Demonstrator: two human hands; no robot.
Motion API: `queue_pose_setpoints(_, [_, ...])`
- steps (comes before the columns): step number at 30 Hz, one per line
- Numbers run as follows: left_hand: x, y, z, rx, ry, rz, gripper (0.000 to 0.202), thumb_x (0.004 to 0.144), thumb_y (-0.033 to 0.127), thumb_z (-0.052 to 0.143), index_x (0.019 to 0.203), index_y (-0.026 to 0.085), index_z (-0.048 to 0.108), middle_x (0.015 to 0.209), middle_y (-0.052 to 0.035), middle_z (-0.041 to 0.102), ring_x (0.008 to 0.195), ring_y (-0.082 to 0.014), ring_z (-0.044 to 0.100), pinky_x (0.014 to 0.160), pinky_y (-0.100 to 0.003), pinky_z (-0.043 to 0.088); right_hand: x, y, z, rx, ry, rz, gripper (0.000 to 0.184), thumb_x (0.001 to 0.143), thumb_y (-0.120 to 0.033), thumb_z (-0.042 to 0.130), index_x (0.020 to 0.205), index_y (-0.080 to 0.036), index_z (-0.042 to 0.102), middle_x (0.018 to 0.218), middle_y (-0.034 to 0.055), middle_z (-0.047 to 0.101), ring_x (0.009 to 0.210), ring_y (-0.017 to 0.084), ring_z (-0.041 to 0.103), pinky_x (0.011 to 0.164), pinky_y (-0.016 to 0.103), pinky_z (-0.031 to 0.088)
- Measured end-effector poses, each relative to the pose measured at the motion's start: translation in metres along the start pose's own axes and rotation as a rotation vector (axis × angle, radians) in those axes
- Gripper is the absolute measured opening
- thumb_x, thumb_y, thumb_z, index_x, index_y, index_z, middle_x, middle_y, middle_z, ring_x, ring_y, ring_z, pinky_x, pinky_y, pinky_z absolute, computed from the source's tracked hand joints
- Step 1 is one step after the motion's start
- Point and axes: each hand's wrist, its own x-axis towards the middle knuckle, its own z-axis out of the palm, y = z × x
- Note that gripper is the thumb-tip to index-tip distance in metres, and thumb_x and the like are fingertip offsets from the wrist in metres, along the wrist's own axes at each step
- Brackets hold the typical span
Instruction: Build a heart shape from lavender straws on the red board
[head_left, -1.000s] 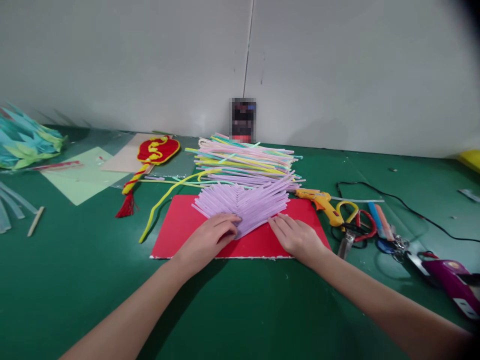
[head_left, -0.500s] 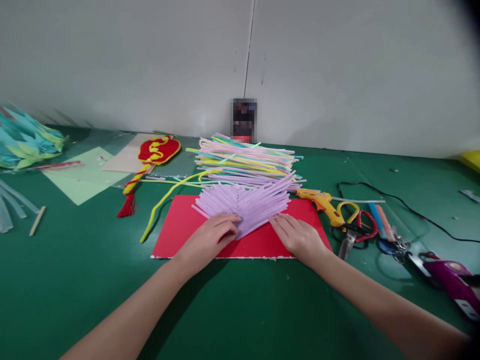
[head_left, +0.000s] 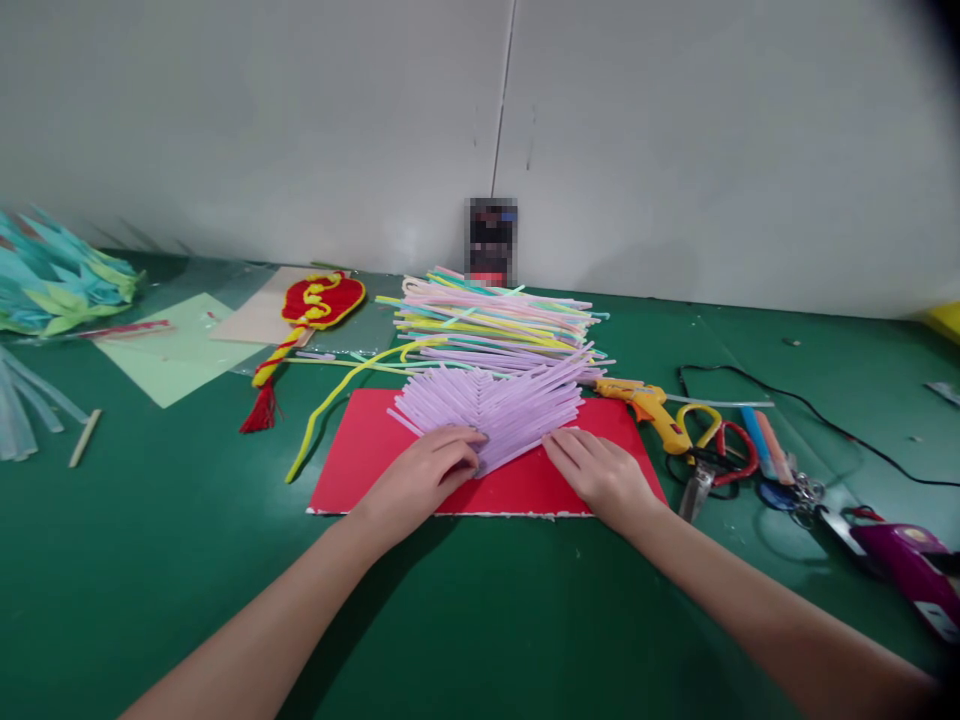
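Observation:
Lilac pipe cleaners (head_left: 517, 408) are laid in a feathered V over a red board (head_left: 349, 455) with a rough white front edge. At the lower point of the V, my left hand (head_left: 431, 465) is closed, thumb and fingertips pinching the pipe cleaners. My right hand (head_left: 604, 468) has its fingers pressed together on the outer end of the lowest lilac pipe cleaner, at the right. Its fingertips partly hide that end. Behind the V lies a pile of pink, yellow, teal and lilac pipe cleaners (head_left: 495, 318).
To the right lie a yellow glue gun (head_left: 651, 405), scissors (head_left: 705, 465), glue sticks (head_left: 765, 445), a black cord (head_left: 795, 395) and a purple-handled tool (head_left: 904, 560). Left are a red-and-yellow fan-shaped ornament (head_left: 322, 300), green paper (head_left: 169, 350) and a teal bundle (head_left: 60, 275). A pixelated object (head_left: 491, 242) leans on the wall.
The whole view has shifted slightly, so the objects appear a little farther right. Both hands keep the same hold on the lilac pipe cleaners.

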Motion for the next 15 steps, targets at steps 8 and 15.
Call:
queue_pose_setpoints(8, [-0.0024, -0.0034, 0.0019, -0.036, -0.008, -0.027, 0.007, 0.089, 0.017, 0.052, 0.087, 0.021, 0.057, 0.120, -0.0040, 0.061, 0.117, -0.0177, 0.052, 0.100, -0.039, 0.043, -0.0008, 0.0033, -0.0006, 0.007, 0.029, 0.019, 0.030, 0.085, -0.003, 0.045, 0.104, -0.011, 0.067, 0.100, 0.0119, 0.068, 0.092, 0.022, 0.058, 0.070, 0.032, 0.047])
queue_pose_setpoints(15, [-0.0021, -0.0017, 0.0010, -0.071, -0.004, -0.070, 0.006, 0.088, 0.016, 0.053, 0.088, 0.021, 0.056, 0.120, -0.0026, 0.061, 0.115, -0.0166, 0.053, 0.099, -0.038, 0.043, -0.0047, 0.0072, 0.0031, 0.145, 0.035, 0.134, 0.029, 0.087, -0.007, 0.044, 0.106, -0.011, 0.066, 0.100, 0.0122, 0.067, 0.096, 0.023, 0.055, 0.081, 0.035, 0.044])
